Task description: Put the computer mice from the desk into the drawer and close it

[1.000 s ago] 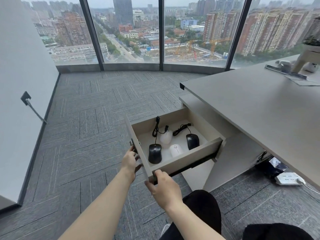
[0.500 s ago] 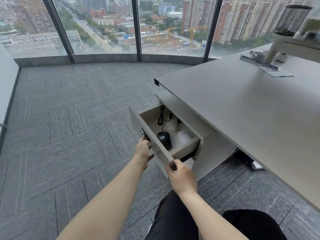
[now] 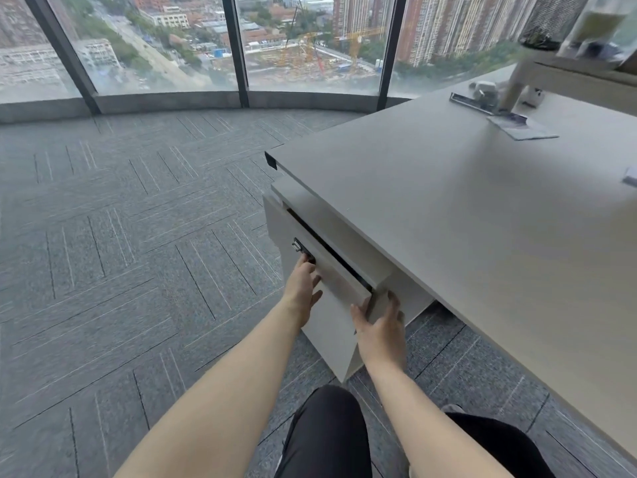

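The beige drawer (image 3: 339, 274) under the desk (image 3: 465, 215) is pushed almost fully in, with only a thin dark gap along its top edge. The computer mice are hidden inside it. My left hand (image 3: 303, 284) rests flat against the drawer front just below the metal lock (image 3: 297, 245), fingers spread. My right hand (image 3: 379, 326) is at the drawer's near corner, fingers apart, palm toward the cabinet side. Neither hand holds anything.
The cabinet front below the drawer (image 3: 331, 339) reaches down to the grey carpet (image 3: 138, 253). A clipboard and small items (image 3: 496, 108) lie at the desk's far end under a white stand. Windows (image 3: 172, 46) run along the far wall. My dark-trousered knees (image 3: 327, 432) are below.
The drawer has slid from wide open to nearly shut, hiding the mice. Both hands followed it inward and loosened from gripping its front edge to flat, spread fingers.
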Demonstrator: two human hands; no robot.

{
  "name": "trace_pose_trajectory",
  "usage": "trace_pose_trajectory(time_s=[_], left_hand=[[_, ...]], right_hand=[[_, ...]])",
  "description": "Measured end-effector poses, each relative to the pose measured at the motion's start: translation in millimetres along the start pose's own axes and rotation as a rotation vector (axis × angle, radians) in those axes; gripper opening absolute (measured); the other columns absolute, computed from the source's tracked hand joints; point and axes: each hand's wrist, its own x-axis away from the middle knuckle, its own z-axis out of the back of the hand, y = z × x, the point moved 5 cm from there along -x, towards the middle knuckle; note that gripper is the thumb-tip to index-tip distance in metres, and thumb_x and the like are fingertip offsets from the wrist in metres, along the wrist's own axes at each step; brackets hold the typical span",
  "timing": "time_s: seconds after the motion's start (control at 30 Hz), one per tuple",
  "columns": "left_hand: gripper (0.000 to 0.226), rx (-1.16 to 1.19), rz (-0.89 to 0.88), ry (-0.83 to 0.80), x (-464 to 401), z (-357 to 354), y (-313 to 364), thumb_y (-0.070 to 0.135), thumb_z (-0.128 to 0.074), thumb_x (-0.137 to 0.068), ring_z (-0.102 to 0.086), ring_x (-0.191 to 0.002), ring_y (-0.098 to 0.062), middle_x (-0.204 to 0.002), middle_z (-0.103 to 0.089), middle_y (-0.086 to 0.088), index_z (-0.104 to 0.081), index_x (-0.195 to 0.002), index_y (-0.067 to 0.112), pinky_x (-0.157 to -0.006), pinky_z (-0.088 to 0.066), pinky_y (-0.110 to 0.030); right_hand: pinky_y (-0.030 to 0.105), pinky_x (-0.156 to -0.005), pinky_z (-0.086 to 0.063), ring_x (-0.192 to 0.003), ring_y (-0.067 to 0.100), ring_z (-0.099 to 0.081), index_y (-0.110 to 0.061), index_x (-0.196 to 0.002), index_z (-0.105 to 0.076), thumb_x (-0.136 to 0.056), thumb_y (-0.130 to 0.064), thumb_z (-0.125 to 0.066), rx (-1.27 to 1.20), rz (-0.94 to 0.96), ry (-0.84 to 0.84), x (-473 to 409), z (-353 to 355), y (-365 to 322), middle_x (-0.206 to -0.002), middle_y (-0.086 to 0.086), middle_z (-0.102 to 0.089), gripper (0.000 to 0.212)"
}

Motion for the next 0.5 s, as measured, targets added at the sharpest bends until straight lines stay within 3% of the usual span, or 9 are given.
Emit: trace_pose_trajectory(time_s=[0.2,0.4,0.5], left_hand=[[0.051,0.024,0.008,-0.028,-15.8,-17.4,-1.8,0.019,-0.029,-0.096,-0.049,-0.13,-0.021,-0.133,-0.047,0.015,-0.039,-0.144,0.035,-0.108,-0.037,-0.04],[0.041,0.018,-0.005,-0.043,-16.1,-22.6,2.5,0.023,-0.03,-0.097,-0.052,-0.126,-0.02,-0.126,-0.051,0.015,-0.049,-0.129,0.039,-0.104,-0.038,-0.038],[0.045,-0.022,-0.007,-0.049,-17.3,-17.1,5.0,0.024,-0.03,-0.096,-0.052,-0.125,-0.02,-0.128,-0.048,0.017,-0.045,-0.136,0.038,-0.108,-0.038,-0.04]], right_hand=[[0.049,-0.09,-0.05,-0.13,0.034,-0.048,-0.02,-0.149,-0.026,-0.085,-0.056,-0.061,0.02,0.006,0.002,-24.6,2.0,4.6,-0.145,0.011,-0.047,0.081],[0.05,-0.09,-0.047,-0.131,0.032,-0.049,-0.022,-0.148,-0.023,-0.087,-0.058,-0.055,0.061,0.013,-0.006,-26.3,-0.5,6.7,-0.147,0.006,-0.049,0.078],[0.05,-0.091,-0.046,-0.132,0.031,-0.049,-0.025,-0.151,-0.02,-0.087,-0.058,-0.055,0.017,-0.03,-0.023,-26.2,1.3,4.7,-0.148,0.004,-0.049,0.079]])
